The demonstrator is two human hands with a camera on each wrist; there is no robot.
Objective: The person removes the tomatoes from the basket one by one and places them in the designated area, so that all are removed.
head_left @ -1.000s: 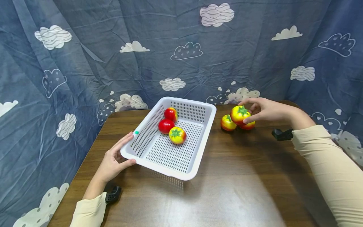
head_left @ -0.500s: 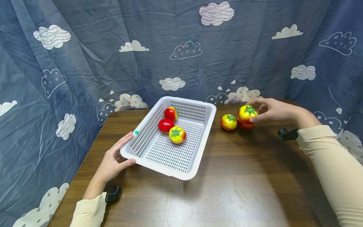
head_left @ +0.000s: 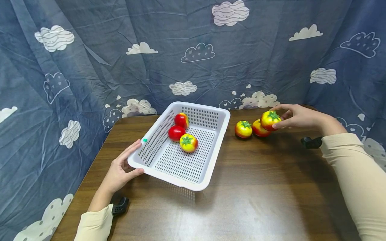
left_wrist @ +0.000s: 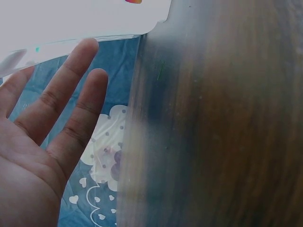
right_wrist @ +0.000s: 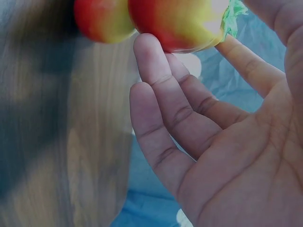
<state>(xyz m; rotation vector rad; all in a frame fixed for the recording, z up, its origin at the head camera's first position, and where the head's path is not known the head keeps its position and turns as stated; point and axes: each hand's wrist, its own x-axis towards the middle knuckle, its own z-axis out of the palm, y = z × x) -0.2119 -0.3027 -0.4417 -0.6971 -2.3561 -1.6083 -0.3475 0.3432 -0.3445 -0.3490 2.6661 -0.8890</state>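
In the head view my right hand (head_left: 297,117) pinches a red-and-yellow tomato (head_left: 270,120) with a green leafy top, between thumb and fingers. It overlaps a second tomato (head_left: 260,128) on the table; a third tomato (head_left: 243,129) sits just left of that. The right wrist view shows the held tomato (right_wrist: 175,23) above the fingertips. My left hand (head_left: 119,172) rests at the near left corner of a white perforated basket (head_left: 211,159), thumb at the front rim, fingers along the side. In the left wrist view its fingers (left_wrist: 80,61) are nearly straight, one tip right at the rim.
Inside the basket lie a red-and-yellow tomato (head_left: 188,143), a red fruit (head_left: 176,133) and a red fruit with a yellow side (head_left: 181,120). The brown wooden table (head_left: 250,194) ends at a blue cloud-print curtain (head_left: 163,77).
My right hand has moved right with the held tomato, uncovering more of the tomato behind it. My left hand and the basket have not visibly moved.
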